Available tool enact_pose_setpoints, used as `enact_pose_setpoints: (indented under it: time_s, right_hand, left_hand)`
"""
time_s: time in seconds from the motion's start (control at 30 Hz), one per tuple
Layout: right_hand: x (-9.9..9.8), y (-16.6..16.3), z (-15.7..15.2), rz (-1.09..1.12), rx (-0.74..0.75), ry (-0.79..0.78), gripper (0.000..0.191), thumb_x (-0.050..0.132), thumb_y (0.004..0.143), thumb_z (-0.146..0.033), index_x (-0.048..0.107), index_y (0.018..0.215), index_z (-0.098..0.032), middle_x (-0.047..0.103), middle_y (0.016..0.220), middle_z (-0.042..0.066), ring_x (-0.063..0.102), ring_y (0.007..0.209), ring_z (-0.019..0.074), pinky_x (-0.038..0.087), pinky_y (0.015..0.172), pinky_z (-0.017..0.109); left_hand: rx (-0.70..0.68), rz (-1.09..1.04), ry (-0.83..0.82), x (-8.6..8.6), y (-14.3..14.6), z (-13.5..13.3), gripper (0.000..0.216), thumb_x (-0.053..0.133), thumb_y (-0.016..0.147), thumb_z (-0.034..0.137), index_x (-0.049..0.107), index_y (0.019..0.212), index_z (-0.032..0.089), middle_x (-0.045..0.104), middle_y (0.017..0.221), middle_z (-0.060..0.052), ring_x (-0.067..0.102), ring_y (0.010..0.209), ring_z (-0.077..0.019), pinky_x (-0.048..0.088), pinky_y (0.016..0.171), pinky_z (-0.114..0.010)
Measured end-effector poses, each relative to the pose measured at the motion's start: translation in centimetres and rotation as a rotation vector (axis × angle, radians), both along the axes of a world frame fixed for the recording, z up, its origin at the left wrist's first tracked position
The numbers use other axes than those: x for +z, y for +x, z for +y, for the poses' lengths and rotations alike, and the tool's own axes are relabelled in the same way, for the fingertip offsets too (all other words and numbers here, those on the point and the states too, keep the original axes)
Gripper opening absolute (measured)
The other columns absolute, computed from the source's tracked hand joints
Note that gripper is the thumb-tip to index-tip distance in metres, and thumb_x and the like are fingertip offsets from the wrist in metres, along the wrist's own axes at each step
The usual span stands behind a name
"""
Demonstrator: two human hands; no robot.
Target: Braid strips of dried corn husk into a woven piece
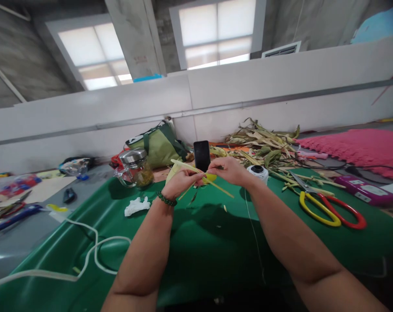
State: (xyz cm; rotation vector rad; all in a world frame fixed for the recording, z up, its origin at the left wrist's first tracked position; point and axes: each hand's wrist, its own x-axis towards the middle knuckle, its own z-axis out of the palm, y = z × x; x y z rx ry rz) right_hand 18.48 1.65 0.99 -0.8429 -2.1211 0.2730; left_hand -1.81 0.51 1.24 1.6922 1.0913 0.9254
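Both my hands are raised over the green cloth, close together in the middle of the view. My left hand (pixel 182 183) is closed on pale yellow-green husk strips (pixel 223 190), which cross and stick out past the fingers on both sides. My right hand (pixel 228 170) is just to the right, fingers pinched together at a small bright yellow piece (pixel 211 177) beside the strips. Its exact grip is partly hidden. Behind the hands stands an upright dark phone (pixel 201 155). A white spool of thread (pixel 258 172) stands beyond my right wrist, with thread trailing down.
Yellow-and-red-handled scissors (pixel 323 208) lie at right, near a purple box (pixel 365 190). Dried husks (pixel 264 143) are heaped behind. At left are a glass jar mug (pixel 136 167), a crumpled tissue (pixel 137 206), a green bag (pixel 160 147) and a white cord (pixel 95 247).
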Motion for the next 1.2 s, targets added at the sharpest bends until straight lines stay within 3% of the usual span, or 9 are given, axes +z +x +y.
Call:
enact_pose_setpoints:
  time_s: [0.13, 0.4, 0.57, 0.7, 0.8, 0.9, 0.97, 1.07, 1.2]
  right_hand:
    - [0.0, 0.1, -0.1, 0.107, -0.155, 0.226, 0.027, 0.059, 0.087, -0.035, 0.067, 0.068, -0.017, 0.067, 0.074, 0.006, 0.057, 0.073, 0.0166, 0.04, 0.067, 0.027]
    - [-0.4, -1.6, -1.5, -0.254, -0.161, 0.1, 0.028, 0.051, 0.091, -0.027, 0.07, 0.074, -0.017, 0.066, 0.066, 0.003, 0.056, 0.062, 0.0134, 0.029, 0.057, 0.024]
    - [-0.1, -1.4, -1.7, -0.276, -0.148, 0.095, 0.027, 0.052, 0.091, -0.026, 0.07, 0.074, -0.016, 0.067, 0.068, 0.004, 0.056, 0.062, 0.0134, 0.03, 0.059, 0.024]
    - [-0.3, -1.3, -1.3, -0.325, -0.166, 0.071, 0.028, 0.051, 0.092, -0.029, 0.07, 0.077, -0.017, 0.068, 0.07, 0.004, 0.057, 0.064, 0.0153, 0.03, 0.059, 0.025]
    - [-0.6, -1.7, -1.2, -0.174, -0.244, 0.222, 0.025, 0.052, 0.092, -0.032, 0.07, 0.082, -0.018, 0.071, 0.082, 0.007, 0.058, 0.077, 0.0184, 0.035, 0.065, 0.027]
    - [-0.7, -2.4, -1.8, 0.03, -0.352, 0.367, 0.035, 0.049, 0.094, -0.038, 0.067, 0.071, -0.019, 0.065, 0.071, 0.006, 0.056, 0.072, 0.0183, 0.037, 0.066, 0.029]
    - [-0.7, -2.8, -2.5, 0.065, -0.374, 0.423, 0.038, 0.049, 0.094, -0.039, 0.065, 0.065, -0.019, 0.061, 0.065, 0.005, 0.054, 0.069, 0.0181, 0.037, 0.066, 0.03]
    - [-0.5, -3.1, -3.5, 0.103, -0.403, 0.537, 0.033, 0.051, 0.093, -0.039, 0.069, 0.072, -0.02, 0.065, 0.077, 0.008, 0.055, 0.081, 0.0213, 0.04, 0.075, 0.033]
    - [-0.7, -3.6, -3.5, -0.042, -0.4, 0.427, 0.04, 0.049, 0.093, -0.045, 0.067, 0.066, -0.02, 0.063, 0.069, 0.008, 0.055, 0.074, 0.0209, 0.039, 0.07, 0.033]
  left_hand:
    - [0.015, -0.129, 0.021, 0.2, 0.1, 0.0, 0.018, 0.077, 0.066, 0.03, 0.076, 0.076, 0.015, 0.073, 0.068, -0.004, 0.065, 0.063, -0.0161, 0.052, 0.064, -0.027]
    - [0.104, -0.18, 0.141, 0.0, 0.3, 0.0, 0.025, 0.08, 0.062, 0.036, 0.073, 0.073, 0.015, 0.07, 0.061, -0.002, 0.066, 0.062, -0.0166, 0.054, 0.061, -0.026]
    - [0.171, -0.279, 0.06, -0.2, 0.3, 0.2, 0.025, 0.081, 0.061, 0.034, 0.072, 0.075, 0.016, 0.07, 0.06, -0.002, 0.069, 0.063, -0.0184, 0.057, 0.065, -0.029]
    - [0.121, -0.298, -0.048, 0.1, 0.0, 0.1, 0.028, 0.082, 0.062, 0.034, 0.073, 0.08, 0.015, 0.073, 0.066, -0.004, 0.07, 0.067, -0.0188, 0.055, 0.063, -0.028]
    - [0.105, -0.378, -0.103, 0.3, 0.0, 0.0, 0.029, 0.081, 0.064, 0.035, 0.072, 0.082, 0.014, 0.075, 0.074, -0.007, 0.07, 0.073, -0.0187, 0.054, 0.067, -0.028]
    - [0.145, -0.46, -0.071, 0.2, 0.2, 0.2, 0.028, 0.08, 0.065, 0.036, 0.072, 0.08, 0.013, 0.074, 0.074, -0.007, 0.069, 0.075, -0.0177, 0.053, 0.068, -0.027]
    - [0.167, -0.473, -0.027, -0.1, 0.3, 0.5, 0.028, 0.08, 0.064, 0.036, 0.072, 0.079, 0.014, 0.074, 0.074, -0.006, 0.068, 0.074, -0.0165, 0.052, 0.068, -0.026]
    - [0.199, -0.54, 0.012, -0.4, 0.6, 0.8, 0.032, 0.083, 0.057, 0.035, 0.07, 0.076, 0.014, 0.073, 0.074, -0.004, 0.068, 0.074, -0.0156, 0.051, 0.071, -0.026]
    - [0.261, -0.604, 0.045, -0.5, 1.0, 0.9, 0.036, 0.084, 0.053, 0.038, 0.067, 0.075, 0.015, 0.073, 0.073, -0.004, 0.069, 0.076, -0.0176, 0.051, 0.072, -0.027]
